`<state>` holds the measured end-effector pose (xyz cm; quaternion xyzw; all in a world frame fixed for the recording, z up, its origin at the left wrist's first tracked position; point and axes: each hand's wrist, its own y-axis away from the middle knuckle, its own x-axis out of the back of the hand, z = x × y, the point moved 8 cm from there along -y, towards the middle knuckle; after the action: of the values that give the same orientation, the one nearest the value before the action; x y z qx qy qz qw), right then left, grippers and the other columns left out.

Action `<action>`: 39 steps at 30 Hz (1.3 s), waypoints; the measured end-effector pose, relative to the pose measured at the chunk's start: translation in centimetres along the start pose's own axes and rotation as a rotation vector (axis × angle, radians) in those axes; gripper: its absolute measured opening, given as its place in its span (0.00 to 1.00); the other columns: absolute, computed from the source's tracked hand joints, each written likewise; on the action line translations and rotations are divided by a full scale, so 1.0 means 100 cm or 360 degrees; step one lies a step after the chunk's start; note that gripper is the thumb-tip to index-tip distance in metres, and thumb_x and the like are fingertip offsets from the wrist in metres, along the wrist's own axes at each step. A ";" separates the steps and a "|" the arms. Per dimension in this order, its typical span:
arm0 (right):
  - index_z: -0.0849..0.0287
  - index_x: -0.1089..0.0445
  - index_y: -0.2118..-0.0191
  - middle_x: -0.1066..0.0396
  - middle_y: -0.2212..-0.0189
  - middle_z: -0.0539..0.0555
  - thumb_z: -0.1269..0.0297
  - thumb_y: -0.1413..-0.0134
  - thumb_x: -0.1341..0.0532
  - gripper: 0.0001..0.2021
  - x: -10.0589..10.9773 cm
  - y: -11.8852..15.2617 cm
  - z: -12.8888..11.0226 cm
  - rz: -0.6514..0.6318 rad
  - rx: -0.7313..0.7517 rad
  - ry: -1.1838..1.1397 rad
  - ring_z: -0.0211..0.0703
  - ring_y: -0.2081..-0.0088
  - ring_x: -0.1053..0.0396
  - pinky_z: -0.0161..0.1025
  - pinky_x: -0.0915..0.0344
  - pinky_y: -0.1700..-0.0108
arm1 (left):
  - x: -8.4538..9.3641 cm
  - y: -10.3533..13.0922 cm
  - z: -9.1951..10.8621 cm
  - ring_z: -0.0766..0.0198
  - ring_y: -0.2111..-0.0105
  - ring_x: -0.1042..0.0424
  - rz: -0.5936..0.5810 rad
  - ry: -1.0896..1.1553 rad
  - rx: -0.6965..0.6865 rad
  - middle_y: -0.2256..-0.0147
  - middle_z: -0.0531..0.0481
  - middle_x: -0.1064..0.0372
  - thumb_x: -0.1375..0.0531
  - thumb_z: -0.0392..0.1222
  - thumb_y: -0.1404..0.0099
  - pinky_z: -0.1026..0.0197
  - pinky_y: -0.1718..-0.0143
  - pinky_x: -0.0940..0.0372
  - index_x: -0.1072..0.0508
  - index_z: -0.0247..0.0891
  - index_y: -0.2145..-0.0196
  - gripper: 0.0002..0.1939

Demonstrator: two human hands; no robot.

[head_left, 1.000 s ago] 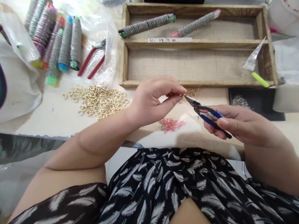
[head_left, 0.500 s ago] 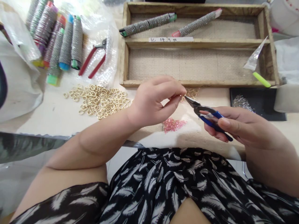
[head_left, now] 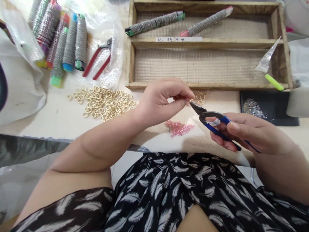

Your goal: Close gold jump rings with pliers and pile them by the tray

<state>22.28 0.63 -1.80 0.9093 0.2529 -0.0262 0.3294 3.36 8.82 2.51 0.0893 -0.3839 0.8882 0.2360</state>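
My right hand (head_left: 248,132) is wrapped round blue-handled pliers (head_left: 202,115), whose dark jaws point up and to the left. Just beyond their tips, my left hand (head_left: 163,101) is closed in a pinch of thumb and fingertips. What it pinches is too small and hidden to make out. Below the fingertips lies a small heap of pink beads (head_left: 180,128). Several gold rings (head_left: 201,96) rest on the table behind the pliers' tips. A larger pile of gold rings (head_left: 103,101) spreads to the left of my left hand.
A divided wooden tray (head_left: 169,85) with a mesh base stands at the back, holding two wrapped silvery rods (head_left: 156,23). Red-handled pliers (head_left: 96,59) lie on bubble wrap beside several wound rods (head_left: 69,48). A black tray (head_left: 285,111) with silvery bits is at right.
The pliers' handles have spread wider apart in my right hand. My left thumb and fingers have shifted slightly while staying pinched. The whole view has moved a little.
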 end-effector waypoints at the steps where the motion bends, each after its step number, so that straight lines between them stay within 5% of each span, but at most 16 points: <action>1: 0.59 0.24 0.69 0.27 0.73 0.53 0.34 0.47 0.27 0.29 0.000 0.000 0.001 0.0009 -0.0001 -0.0006 0.33 0.79 0.36 0.32 0.43 0.79 | 0.001 0.000 -0.001 0.65 0.66 0.19 0.0019 0.0004 0.0011 0.64 0.48 0.17 0.34 0.25 0.35 0.63 0.67 0.24 0.18 0.39 0.59 0.11; 14: 0.56 0.21 0.67 0.27 0.73 0.53 0.35 0.47 0.26 0.26 0.000 0.003 0.000 0.0022 -0.0012 -0.0044 0.36 0.78 0.37 0.36 0.45 0.79 | 0.004 -0.003 -0.010 0.63 0.62 0.18 -0.0278 0.0257 0.0330 0.60 0.47 0.16 0.33 0.36 0.31 0.61 0.64 0.20 0.18 0.43 0.57 0.06; 20: 0.57 0.22 0.66 0.27 0.73 0.52 0.33 0.47 0.27 0.27 0.000 0.002 0.001 0.0063 0.0010 -0.0036 0.35 0.79 0.37 0.34 0.45 0.80 | 0.005 -0.002 -0.008 0.65 0.69 0.19 -0.0186 0.0081 0.0438 0.67 0.49 0.17 0.35 0.37 0.28 0.62 0.67 0.20 0.18 0.43 0.61 0.04; 29: 0.57 0.25 0.69 0.29 0.73 0.51 0.37 0.42 0.28 0.25 -0.008 0.006 -0.001 0.0169 0.0094 -0.0099 0.35 0.77 0.38 0.34 0.46 0.79 | 0.004 -0.001 0.017 0.66 0.66 0.18 0.0047 -0.0404 0.0116 0.68 0.52 0.18 0.37 0.30 0.28 0.64 0.63 0.23 0.21 0.39 0.62 0.07; 39: 0.59 0.27 0.70 0.30 0.73 0.51 0.38 0.36 0.32 0.26 -0.014 0.001 -0.005 0.0155 0.0256 0.0035 0.33 0.77 0.37 0.33 0.44 0.79 | 0.001 0.003 0.023 0.62 0.67 0.18 0.0206 -0.0548 -0.0063 0.68 0.49 0.19 0.37 0.30 0.29 0.60 0.65 0.21 0.23 0.40 0.61 0.07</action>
<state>21.08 0.27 -1.04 0.9443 0.2089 -0.0204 0.2533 3.07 6.95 3.92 0.2106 -0.4411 0.8653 0.1109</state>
